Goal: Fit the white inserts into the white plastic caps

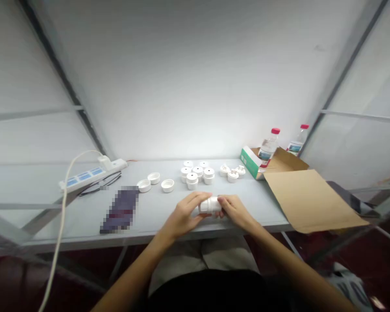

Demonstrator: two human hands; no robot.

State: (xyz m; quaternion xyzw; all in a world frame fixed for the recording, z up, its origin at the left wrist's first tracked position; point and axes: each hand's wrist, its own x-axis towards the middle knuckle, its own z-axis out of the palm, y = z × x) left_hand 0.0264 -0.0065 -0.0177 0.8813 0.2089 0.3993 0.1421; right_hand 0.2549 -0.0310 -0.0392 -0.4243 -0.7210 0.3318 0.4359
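The left hand and right hand are holding a white cylinder between them at the worktop. Beyond it, white round pieces are standing clustered, open cups are sitting to their left, and a red-capped bottle is standing in a box to the right.
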